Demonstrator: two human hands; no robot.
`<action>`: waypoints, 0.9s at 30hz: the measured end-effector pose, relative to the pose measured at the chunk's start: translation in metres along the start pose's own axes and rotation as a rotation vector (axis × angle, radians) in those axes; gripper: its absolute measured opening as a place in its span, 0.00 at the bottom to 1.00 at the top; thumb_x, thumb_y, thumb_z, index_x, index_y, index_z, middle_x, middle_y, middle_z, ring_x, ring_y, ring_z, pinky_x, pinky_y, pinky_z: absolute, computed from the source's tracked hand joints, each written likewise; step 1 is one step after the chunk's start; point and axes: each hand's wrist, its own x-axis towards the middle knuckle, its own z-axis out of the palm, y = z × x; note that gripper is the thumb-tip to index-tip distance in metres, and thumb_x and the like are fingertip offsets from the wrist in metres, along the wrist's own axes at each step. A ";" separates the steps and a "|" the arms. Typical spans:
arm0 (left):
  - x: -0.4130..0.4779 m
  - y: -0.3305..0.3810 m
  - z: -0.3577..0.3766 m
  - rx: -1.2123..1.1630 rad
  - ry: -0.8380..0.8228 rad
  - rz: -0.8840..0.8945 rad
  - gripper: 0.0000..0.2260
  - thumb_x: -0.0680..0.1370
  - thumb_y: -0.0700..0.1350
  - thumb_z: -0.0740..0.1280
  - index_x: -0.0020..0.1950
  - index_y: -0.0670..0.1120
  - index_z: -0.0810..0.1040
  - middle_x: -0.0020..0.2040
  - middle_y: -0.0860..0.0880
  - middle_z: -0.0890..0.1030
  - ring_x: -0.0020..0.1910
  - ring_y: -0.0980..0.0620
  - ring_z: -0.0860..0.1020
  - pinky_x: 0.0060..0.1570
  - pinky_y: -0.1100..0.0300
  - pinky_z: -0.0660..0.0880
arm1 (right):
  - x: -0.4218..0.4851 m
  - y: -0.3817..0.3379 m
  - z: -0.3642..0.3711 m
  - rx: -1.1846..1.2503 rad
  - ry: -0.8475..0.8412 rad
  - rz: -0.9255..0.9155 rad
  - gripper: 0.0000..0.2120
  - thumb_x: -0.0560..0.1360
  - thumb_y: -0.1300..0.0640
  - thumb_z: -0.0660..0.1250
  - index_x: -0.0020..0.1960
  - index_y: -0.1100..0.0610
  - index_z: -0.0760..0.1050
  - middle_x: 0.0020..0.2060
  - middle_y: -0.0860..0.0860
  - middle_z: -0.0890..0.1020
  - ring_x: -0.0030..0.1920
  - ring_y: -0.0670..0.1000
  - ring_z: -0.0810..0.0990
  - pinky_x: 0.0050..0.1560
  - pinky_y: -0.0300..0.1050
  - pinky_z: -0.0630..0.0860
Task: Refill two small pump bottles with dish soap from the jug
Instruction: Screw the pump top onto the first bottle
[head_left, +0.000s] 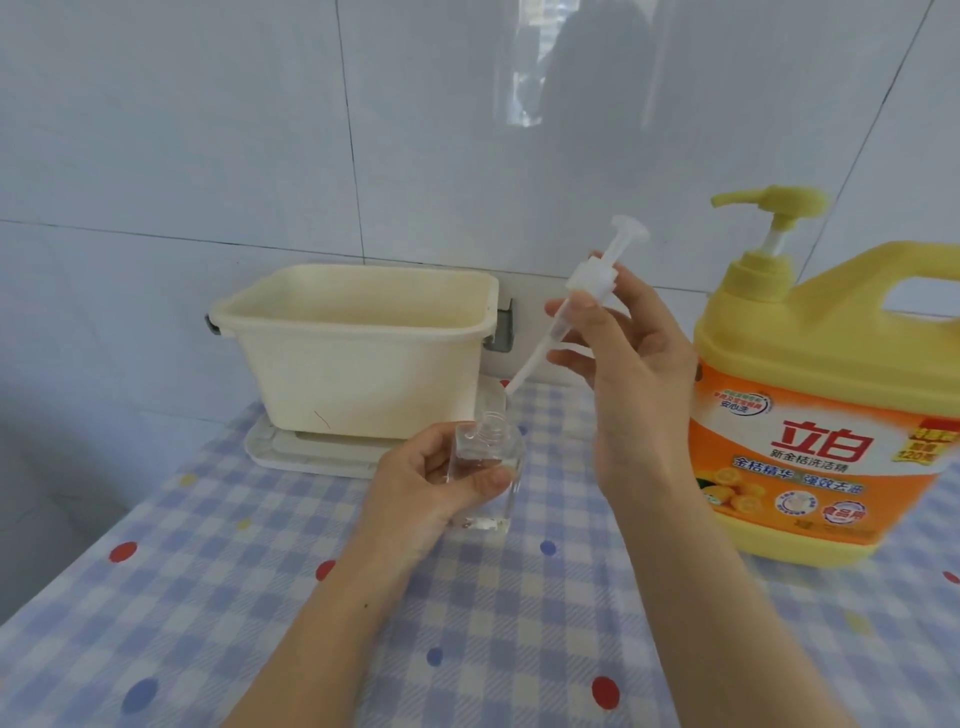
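At frame centre the left hand (436, 480) grips a clear small pump bottle (485, 467), neck open, above the checked desk (208, 597). The right hand (623, 364) pinches its removed pump head (576, 301), tube slanting down-left. The yellow dish-soap jug (810, 395) stands at right, a cream tub (358, 343) behind.

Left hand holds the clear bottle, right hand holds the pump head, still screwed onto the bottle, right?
Not quite. In the head view the pump head is off the clear bottle: the right hand holds it above the open neck. The left hand does hold the bottle.
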 end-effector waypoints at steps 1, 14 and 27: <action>-0.001 0.000 0.001 0.004 -0.006 0.000 0.20 0.58 0.47 0.78 0.50 0.49 0.84 0.46 0.50 0.87 0.51 0.49 0.84 0.55 0.52 0.78 | -0.001 0.000 0.000 0.005 -0.011 0.001 0.17 0.76 0.62 0.68 0.65 0.57 0.76 0.38 0.53 0.85 0.42 0.47 0.83 0.42 0.40 0.80; -0.001 0.013 0.007 -0.108 -0.058 -0.006 0.21 0.61 0.46 0.76 0.52 0.44 0.84 0.46 0.49 0.86 0.47 0.53 0.83 0.46 0.62 0.75 | -0.004 0.004 0.000 -0.120 -0.194 0.095 0.13 0.74 0.64 0.69 0.57 0.56 0.80 0.41 0.59 0.85 0.43 0.54 0.84 0.48 0.45 0.82; 0.028 0.029 0.020 -0.237 -0.177 -0.058 0.23 0.60 0.47 0.78 0.54 0.44 0.83 0.53 0.44 0.84 0.53 0.44 0.83 0.47 0.47 0.80 | 0.010 0.011 -0.018 -0.039 -0.298 0.240 0.10 0.74 0.65 0.67 0.50 0.56 0.84 0.44 0.53 0.86 0.44 0.48 0.84 0.46 0.37 0.80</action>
